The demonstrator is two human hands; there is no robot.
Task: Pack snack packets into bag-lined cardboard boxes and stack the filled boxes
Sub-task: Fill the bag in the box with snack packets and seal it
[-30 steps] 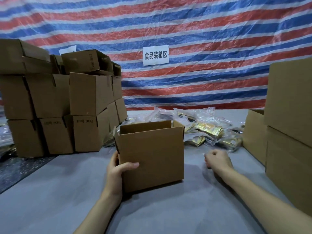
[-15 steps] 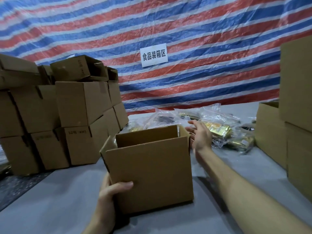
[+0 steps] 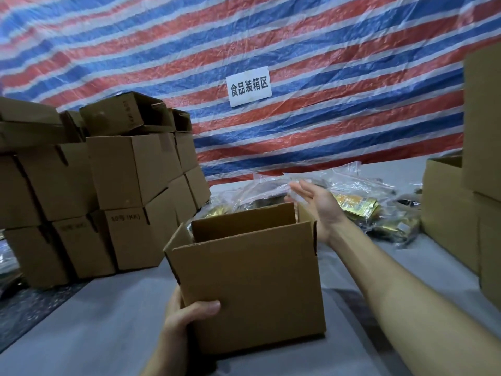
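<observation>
Grey table [image 3: 81, 335]: left hand [image 3: 187, 318] grips box [image 3: 252, 289] corner; right hand [image 3: 317, 204] extended, fingers straight, holding nothing.

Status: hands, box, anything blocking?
Left hand grips box at near left corner, flaps up. Right hand open, extended beyond box at bagged packets. Nothing blocking.

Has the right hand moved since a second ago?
Yes. The right hand went forward, from the table beside the open box to the bagged snack packets behind it.

Left hand [image 3: 187, 318] grips near-left corner of open cardboard box [image 3: 252, 289] on grey table [image 3: 103, 316]; right hand [image 3: 315, 199] flat-fingered above bagged snack packets [image 3: 357, 207] behind box; box stacks [image 3: 113, 191] left
</observation>
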